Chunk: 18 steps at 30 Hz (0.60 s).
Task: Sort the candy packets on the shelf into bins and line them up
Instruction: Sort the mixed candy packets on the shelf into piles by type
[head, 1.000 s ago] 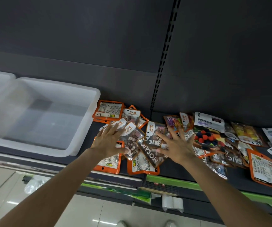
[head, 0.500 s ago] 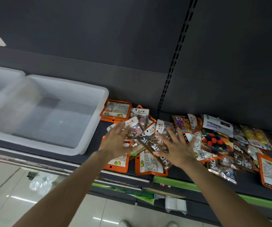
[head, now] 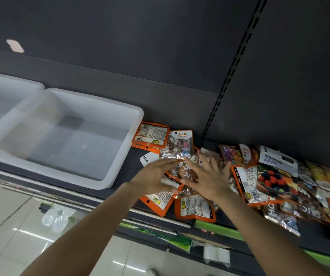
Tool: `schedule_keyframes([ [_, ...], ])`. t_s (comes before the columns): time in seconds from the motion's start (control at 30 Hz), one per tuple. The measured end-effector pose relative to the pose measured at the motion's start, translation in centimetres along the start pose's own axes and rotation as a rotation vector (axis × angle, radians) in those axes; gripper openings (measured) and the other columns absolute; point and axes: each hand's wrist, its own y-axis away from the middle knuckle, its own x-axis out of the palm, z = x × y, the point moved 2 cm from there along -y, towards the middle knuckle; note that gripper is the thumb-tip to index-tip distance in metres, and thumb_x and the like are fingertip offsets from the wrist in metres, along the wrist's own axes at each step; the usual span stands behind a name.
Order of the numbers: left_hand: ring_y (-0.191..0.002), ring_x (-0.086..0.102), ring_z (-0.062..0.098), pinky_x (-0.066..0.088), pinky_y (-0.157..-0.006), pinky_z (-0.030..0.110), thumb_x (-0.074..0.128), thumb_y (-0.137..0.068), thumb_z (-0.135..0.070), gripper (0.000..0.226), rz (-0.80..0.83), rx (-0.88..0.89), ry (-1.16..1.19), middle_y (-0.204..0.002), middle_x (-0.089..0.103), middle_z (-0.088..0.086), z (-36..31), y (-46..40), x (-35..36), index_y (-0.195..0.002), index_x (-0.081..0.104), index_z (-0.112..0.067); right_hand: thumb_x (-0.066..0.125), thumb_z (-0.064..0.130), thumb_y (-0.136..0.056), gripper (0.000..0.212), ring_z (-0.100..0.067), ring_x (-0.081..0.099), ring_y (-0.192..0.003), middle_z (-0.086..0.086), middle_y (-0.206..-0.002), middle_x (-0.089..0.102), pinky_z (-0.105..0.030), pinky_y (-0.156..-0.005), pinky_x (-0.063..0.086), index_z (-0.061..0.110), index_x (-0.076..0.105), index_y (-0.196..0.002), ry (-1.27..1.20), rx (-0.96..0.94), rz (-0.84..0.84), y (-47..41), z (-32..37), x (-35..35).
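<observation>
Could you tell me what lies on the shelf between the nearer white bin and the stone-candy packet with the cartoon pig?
In the head view, two stacked orange-edged packets lie between the white bin and the stone-candy packet, which overlaps their right edge.

The candy packets (head: pixel 196 208) are glossy plastic film, several with orange printed borders, some with shiny silver foil edges and clear windows, as on the stone-candy packet (head: pixel 177 145). The bin (head: pixel 108 182) beside them is smooth, translucent white plastic with a soft sheen. The shelf (head: pixel 132 166) and the back panel (head: pixel 140 46) look like matt dark-grey painted metal. The floor (head: pixel 11 226) below is glossy pale tile, mirroring lights
</observation>
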Motion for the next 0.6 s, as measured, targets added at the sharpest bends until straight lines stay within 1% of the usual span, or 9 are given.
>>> schedule_keyframes([
  [0.07, -0.144, 0.018, 0.013, 0.021, -0.114, 0.033, 0.058, -0.087, -0.051, 0.075, -0.151, -0.168, 0.074, -0.156, 0.022, -0.006, 1.7, 1.0, -0.9, -0.149, 0.026, -0.024, 0.025, 0.081, -0.080, 0.082, -0.023, -0.023, -0.143, 0.008, -0.152, -0.030, -0.067, -0.107, -0.009, 0.049, -0.018, -0.142, -0.003, -0.055, 0.008, -0.7, 0.1, 0.3],
  [0.13, -0.143, 0.021, 0.018, 0.025, -0.113, 0.036, 0.049, -0.094, -0.047, 0.067, -0.216, -0.355, 0.083, -0.157, 0.020, -0.001, 3.7, 1.6, -1.4, -0.150, 0.023, -0.022, 0.036, 0.071, -0.085, 0.085, -0.019, -0.027, -0.141, 0.008, -0.149, -0.035, -0.060, -0.110, -0.012, 0.043, -0.021, -0.142, -0.023, -0.159, 0.006, -1.2, 0.2, 0.1],
  [0.2, -0.146, 0.014, 0.022, 0.020, -0.116, 0.038, 0.045, -0.096, -0.046, 0.069, -0.114, -0.451, 0.021, -0.160, 0.010, 0.002, 4.6, 1.5, -1.1, -0.152, 0.014, -0.021, 0.039, 0.066, -0.087, 0.085, -0.015, -0.027, -0.141, 0.007, -0.148, -0.034, -0.054, -0.114, -0.013, 0.039, -0.018, -0.144, -0.019, -0.269, -0.006, -1.5, 1.1, 0.0],
  [0.23, -0.147, 0.008, 0.022, 0.015, -0.117, 0.038, 0.044, -0.096, -0.046, 0.071, -0.051, -0.461, 0.002, -0.160, 0.005, 0.003, 4.6, 1.2, -0.9, -0.153, 0.010, -0.021, 0.033, 0.073, -0.084, 0.087, -0.014, -0.027, -0.140, 0.006, -0.148, -0.033, -0.052, -0.115, -0.013, 0.037, -0.016, -0.146, -0.028, -0.282, -0.005, -1.6, 1.7, 0.0],
  [0.3, -0.148, -0.001, 0.023, 0.008, -0.119, 0.039, 0.044, -0.096, -0.049, 0.074, -0.006, -0.467, -0.020, -0.160, -0.002, 0.005, 4.1, 0.8, -0.4, -0.153, 0.007, -0.020, 0.023, 0.088, -0.070, 0.104, -0.012, -0.024, -0.140, 0.005, -0.150, -0.030, -0.050, -0.115, -0.014, 0.032, -0.017, -0.147, -0.045, -0.219, 0.024, -1.8, 2.8, 0.2],
  [0.33, -0.148, -0.002, 0.023, 0.008, -0.119, 0.039, 0.044, -0.095, -0.051, 0.076, -0.017, -0.474, -0.027, -0.160, -0.002, 0.005, 4.0, 0.6, -0.2, -0.153, 0.007, -0.020, 0.024, 0.091, -0.064, 0.112, -0.012, -0.021, -0.141, 0.004, -0.152, -0.028, -0.050, -0.114, -0.014, 0.028, -0.018, -0.148, -0.034, -0.176, 0.037, -1.8, 3.0, 0.5],
  [0.47, -0.147, 0.010, 0.024, 0.017, -0.117, 0.044, 0.053, -0.089, -0.053, 0.080, -0.091, -0.502, -0.052, -0.160, 0.011, 0.002, 3.9, 0.6, -0.1, -0.152, 0.015, -0.021, 0.036, 0.094, -0.058, 0.130, -0.015, -0.013, -0.145, -0.001, -0.157, -0.016, -0.058, -0.112, -0.010, 0.015, -0.012, -0.150, 0.047, -0.003, 0.057, -1.9, 2.5, 0.4],
  [0.53, -0.141, 0.025, 0.025, 0.027, -0.112, 0.045, 0.062, -0.086, -0.046, 0.079, -0.159, -0.497, -0.045, -0.154, 0.027, 0.003, 3.4, 0.6, -0.3, -0.149, 0.023, -0.020, 0.039, 0.094, -0.058, 0.133, -0.019, -0.013, -0.146, -0.005, -0.158, -0.012, -0.059, -0.113, -0.006, 0.010, -0.008, -0.150, 0.073, 0.050, 0.076, -1.8, 2.5, 0.0],
  [0.6, -0.130, 0.038, 0.026, 0.036, -0.106, 0.044, 0.068, -0.084, -0.035, 0.073, -0.247, -0.512, 0.057, -0.142, 0.040, 0.005, 3.0, 0.3, -0.6, -0.145, 0.032, -0.017, 0.043, 0.092, -0.058, 0.134, -0.021, -0.014, -0.146, -0.007, -0.159, -0.010, -0.057, -0.115, -0.001, 0.009, -0.007, -0.150, 0.064, 0.061, 0.085, -1.7, 2.7, -0.2],
])
